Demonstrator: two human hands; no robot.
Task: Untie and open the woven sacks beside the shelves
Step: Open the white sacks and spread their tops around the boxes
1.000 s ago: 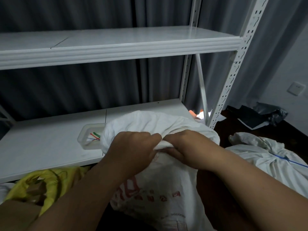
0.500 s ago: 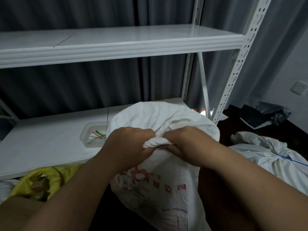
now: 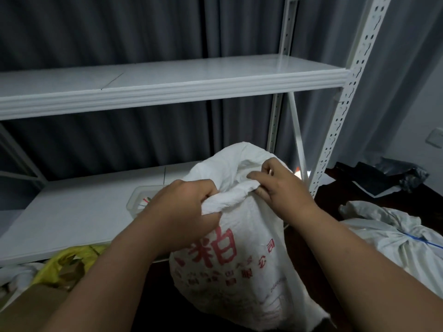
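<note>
Fingers [image 3: 208,191] of left hand [image 3: 182,212] curled tight round bunched neck of white woven sack [image 3: 239,259], thumb pinching cloth from below. Right hand [image 3: 280,188] gripping same twisted roll of fabric from other side, fingers wrapped over top edge, thumb lying along it. Hands close together, bunched cloth stretched between them. Sack upright on dark floor just in front of lower shelf [image 3: 72,216], right of centre, red printed characters facing camera, loose top fabric puffed up behind hands. Knot or tie not visible; cannot tell whether mouth tied.

Clear plastic tray [image 3: 139,200] on lower shelf behind left hand, mostly hidden, coloured strands inside. Upper shelf [image 3: 167,89] bare white, perforated upright [image 3: 345,111] at right. Second white sack [image 3: 393,238] lying on floor far right, neck bound with blue cord [image 3: 426,242]. Yellow bag [image 3: 62,264] crumpled at lower left beside cardboard. Dark plastic bag [image 3: 393,178] on floor by wall. Grey curtain behind shelving.
</note>
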